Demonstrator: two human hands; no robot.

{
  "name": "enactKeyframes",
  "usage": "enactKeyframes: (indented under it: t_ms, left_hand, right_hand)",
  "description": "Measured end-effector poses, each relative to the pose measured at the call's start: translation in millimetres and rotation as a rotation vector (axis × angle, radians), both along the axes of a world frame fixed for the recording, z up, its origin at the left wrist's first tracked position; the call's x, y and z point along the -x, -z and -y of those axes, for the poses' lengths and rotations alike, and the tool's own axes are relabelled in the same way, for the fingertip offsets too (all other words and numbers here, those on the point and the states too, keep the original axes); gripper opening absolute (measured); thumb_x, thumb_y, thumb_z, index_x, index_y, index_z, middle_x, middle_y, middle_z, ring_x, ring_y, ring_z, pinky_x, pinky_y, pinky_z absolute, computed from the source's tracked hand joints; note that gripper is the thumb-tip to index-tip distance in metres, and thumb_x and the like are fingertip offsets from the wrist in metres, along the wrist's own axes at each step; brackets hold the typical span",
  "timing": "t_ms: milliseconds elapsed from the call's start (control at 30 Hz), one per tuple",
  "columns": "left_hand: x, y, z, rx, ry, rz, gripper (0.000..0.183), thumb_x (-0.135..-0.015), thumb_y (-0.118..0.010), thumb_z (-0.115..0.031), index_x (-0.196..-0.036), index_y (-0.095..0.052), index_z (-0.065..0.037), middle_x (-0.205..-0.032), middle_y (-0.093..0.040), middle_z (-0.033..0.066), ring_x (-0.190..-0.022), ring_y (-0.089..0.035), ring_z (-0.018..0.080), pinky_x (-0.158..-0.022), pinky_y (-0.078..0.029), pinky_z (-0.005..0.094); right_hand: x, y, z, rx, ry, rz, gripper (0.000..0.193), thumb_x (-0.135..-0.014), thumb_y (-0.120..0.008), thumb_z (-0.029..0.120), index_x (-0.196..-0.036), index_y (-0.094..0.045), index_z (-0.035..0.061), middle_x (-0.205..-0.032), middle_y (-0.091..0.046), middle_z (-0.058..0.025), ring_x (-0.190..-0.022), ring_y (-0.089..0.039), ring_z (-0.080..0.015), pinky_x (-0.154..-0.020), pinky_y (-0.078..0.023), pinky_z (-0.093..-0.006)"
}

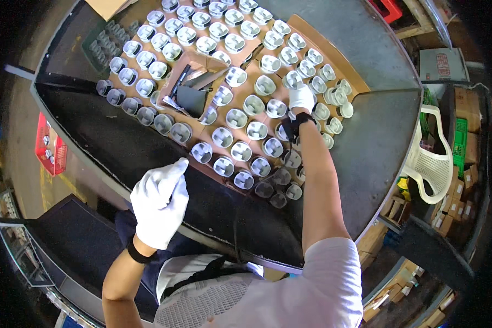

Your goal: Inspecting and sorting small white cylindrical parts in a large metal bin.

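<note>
Many silver-grey metal pistons, hollow side up, stand in rows on brown cardboard, among them a piston [236, 118] in the middle. My right hand [302, 99], in a white glove, reaches out over the right rows. Its fingers are closed around the near side of a piston [292, 80]; the fingertips are partly hidden. My left hand [161, 202], also gloved in white, is held above the table's near edge. Its fingers are curled in and pinched together, with nothing visible in them. An open cardboard box [218, 66] among the pistons holds a dark pad and tools.
The dark metal table [366, 131] has a raised rim. A dark cord hangs by my right wrist across the near pistons. To the right stand a white plastic chair [429, 156] and a green crate [460, 139]. A red crate [50, 147] is on the floor at left.
</note>
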State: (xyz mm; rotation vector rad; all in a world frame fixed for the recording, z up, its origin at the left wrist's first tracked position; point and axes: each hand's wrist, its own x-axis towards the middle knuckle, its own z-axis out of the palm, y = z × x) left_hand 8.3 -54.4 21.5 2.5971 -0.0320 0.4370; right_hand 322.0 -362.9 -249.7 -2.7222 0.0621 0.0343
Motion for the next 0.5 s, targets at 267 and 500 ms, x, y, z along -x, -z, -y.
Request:
enactKeyframes:
  t_ms: [267,500]
  left_hand:
    - [-4.9,-8.5,0.2,0.008,0.0,-0.065,0.05,-0.07,-0.07,0.005,-0.116,-0.067,-0.013,-0.092,-0.067,0.0037,-0.071,-0.064,0.0243,-0.062,-0.052,0.0365]
    - [-1.3,-3.1,3.9,0.029,-0.067,-0.107,0.049,-0.069,-0.07,0.003,-0.115,-0.067,-0.012,-0.091,-0.066,0.0039,-0.071,-0.063,0.0243,-0.062,-0.052,0.0367]
  right_hand:
    - [-66.7,109.7,15.3,0.193,-0.125,-0.171,0.036,-0.096,-0.055,0.035,-0.12,-0.066,0.01,-0.123,-0.068,-0.0184,-0.119,-0.061,-0.0366,-0.095,-0.051,-0.046]
    - [-58.6,112.6,-15.5,-0.436,0.354,-0.152,0.041,-0.098,-0.053,0.043,-0.116,-0.072,0.0118,-0.114,-0.073,-0.0109,-0.104,-0.066,-0.0243,-0.09,-0.05,-0.0376]
